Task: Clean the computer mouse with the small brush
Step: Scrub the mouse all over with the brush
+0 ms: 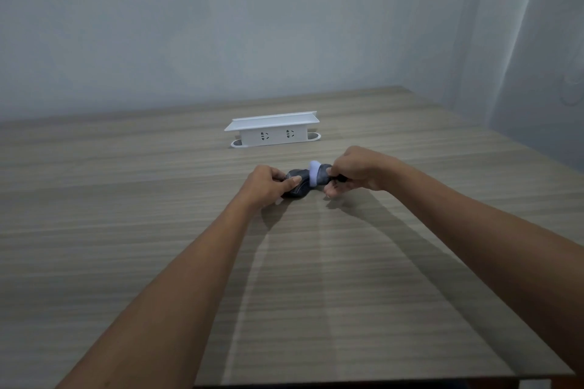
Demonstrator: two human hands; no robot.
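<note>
A dark computer mouse (298,187) lies on the wooden table (158,215) near its middle. My left hand (268,185) grips the mouse from its left side, thumb laid across the top. My right hand (357,172) holds the small brush (319,174), a dark handle with a pale round head. The pale head touches the right end of the mouse. Much of the mouse is hidden under my left fingers and the brush.
A white power strip box (273,131) with two visible sockets stands behind the hands, towards the wall. A grey wall runs along the back and a curtain (543,57) hangs at the right. The table's near edge (379,384) shows at the bottom.
</note>
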